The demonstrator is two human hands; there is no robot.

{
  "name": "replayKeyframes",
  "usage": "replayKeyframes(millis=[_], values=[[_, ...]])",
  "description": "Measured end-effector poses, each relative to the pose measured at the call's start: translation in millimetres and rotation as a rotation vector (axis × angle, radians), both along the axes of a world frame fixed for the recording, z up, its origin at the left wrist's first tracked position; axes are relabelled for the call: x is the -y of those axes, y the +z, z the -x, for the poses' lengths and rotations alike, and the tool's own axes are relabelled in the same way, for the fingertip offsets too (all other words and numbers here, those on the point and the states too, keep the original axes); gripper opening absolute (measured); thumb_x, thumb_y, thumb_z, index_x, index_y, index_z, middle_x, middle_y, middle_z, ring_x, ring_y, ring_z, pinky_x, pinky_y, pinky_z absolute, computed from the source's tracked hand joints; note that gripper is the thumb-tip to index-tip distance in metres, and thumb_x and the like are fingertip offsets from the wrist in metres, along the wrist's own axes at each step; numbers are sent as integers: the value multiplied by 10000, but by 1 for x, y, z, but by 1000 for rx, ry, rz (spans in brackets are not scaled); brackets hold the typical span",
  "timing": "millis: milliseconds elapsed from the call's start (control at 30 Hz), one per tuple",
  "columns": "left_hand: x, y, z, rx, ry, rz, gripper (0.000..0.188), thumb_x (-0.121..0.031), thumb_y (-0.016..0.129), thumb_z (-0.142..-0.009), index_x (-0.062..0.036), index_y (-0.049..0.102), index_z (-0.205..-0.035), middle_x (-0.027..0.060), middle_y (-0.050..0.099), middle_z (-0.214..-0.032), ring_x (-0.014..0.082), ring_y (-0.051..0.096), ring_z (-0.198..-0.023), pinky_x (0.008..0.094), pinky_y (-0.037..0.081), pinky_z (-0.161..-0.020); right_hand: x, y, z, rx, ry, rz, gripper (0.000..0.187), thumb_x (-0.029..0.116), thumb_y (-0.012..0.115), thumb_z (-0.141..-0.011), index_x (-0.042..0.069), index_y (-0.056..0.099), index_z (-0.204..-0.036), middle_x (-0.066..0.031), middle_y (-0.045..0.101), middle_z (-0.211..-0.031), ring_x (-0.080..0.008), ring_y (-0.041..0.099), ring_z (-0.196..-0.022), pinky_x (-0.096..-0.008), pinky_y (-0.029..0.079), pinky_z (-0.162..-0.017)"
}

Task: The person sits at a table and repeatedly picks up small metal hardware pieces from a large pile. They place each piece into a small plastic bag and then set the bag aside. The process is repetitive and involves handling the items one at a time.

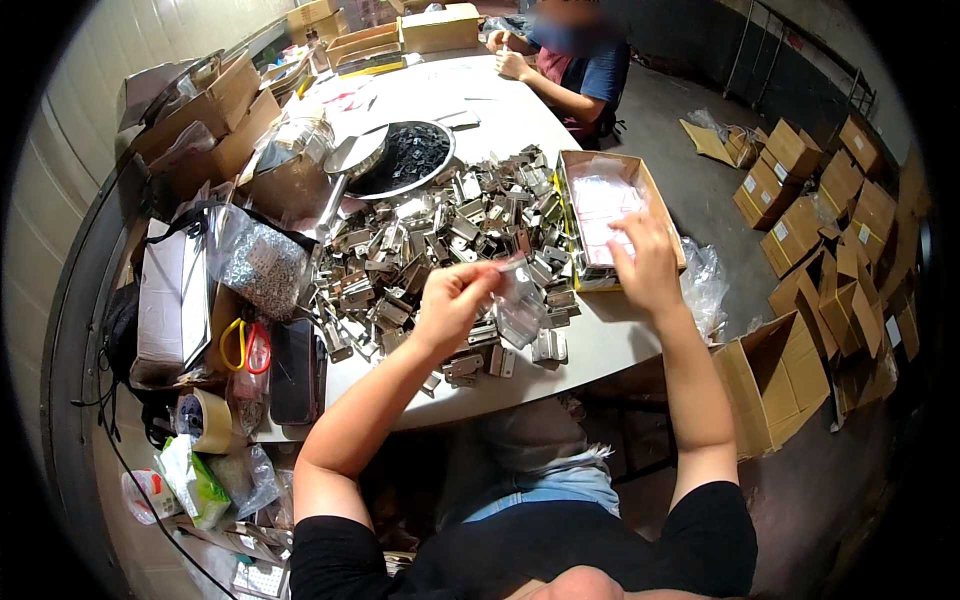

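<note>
My left hand [452,308] is closed, thumb and fingers pinching the top of a small clear plastic bag [521,312] that hangs over the heap. Whether anything lies inside the bag is hard to make out. My right hand [648,262] reaches over an open cardboard box [662,222] at the table's right edge, its thumb and fingers apart. Under those fingers lie thin white packets with red marks [597,200]. Below and around my left hand spreads a big heap of shiny bent metal brackets [400,262].
Behind the heap stands a metal bowl of black pieces [412,160]. A bag of small metal parts [262,262], scissors [246,346], a phone [292,372] and a tape roll [208,420] sit at left. A co-worker [575,80] sits at the far side. Cartons [785,375] crowd the right floor.
</note>
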State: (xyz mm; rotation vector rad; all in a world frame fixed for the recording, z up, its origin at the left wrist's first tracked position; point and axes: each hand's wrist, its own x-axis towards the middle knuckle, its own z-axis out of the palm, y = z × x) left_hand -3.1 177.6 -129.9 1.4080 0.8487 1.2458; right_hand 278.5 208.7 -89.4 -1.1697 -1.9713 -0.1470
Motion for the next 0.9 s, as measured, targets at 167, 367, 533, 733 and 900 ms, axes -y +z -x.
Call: replayKeyframes(millis=[167, 367, 533, 733, 900], values=[[42, -15, -29, -16, -140, 122, 222, -63, 757, -837, -53, 607, -674, 24, 677, -707, 62, 596, -630, 233, 476, -574, 87, 0, 25, -111, 231, 70, 221, 42, 715, -777, 29, 656, -989, -147, 624, -962, -333, 589, -917, -410, 479, -820], [80, -36, -48, -291, -374, -124, 87, -42, 667, -881, 7, 683, -952, 100, 675, -891, 169, 652, -836, 288, 506, -746, 154, -11, 35, -96, 342, 279, 248, 66, 749, -752, 39, 670, -986, -113, 648, -928, -293, 611, -820, -378, 504, -741], [91, -40, -38, -360, -372, -140, 116, -99, 743, -804, -19, 670, -843, 91, 641, -791, 227, 636, -717, 315, 495, -630, 178, -12, 42, -64, 319, 410, 273, 84, 783, -726, 49, 675, -974, -87, 641, -913, -274, 614, -785, -365, 515, -707], [97, -38, -38, -383, -343, -224, 193, -127, 771, -770, -28, 685, -913, 112, 658, -865, 276, 643, -775, 354, 512, -680, 178, -15, 42, -28, 270, 505, 291, 196, 791, -745, 38, 669, -957, -120, 659, -903, -310, 623, -804, -384, 510, -742], [104, -46, -45, -407, -288, -486, 588, -138, 768, -713, 6, 517, -1224, 196, 561, -1161, 383, 554, -1052, 456, 468, -879, 184, -16, 38, 239, 330, 638, 345, 374, 773, -764, 116, 716, -986, -108, 565, -1186, -324, 495, -987, -397, 461, -874]])
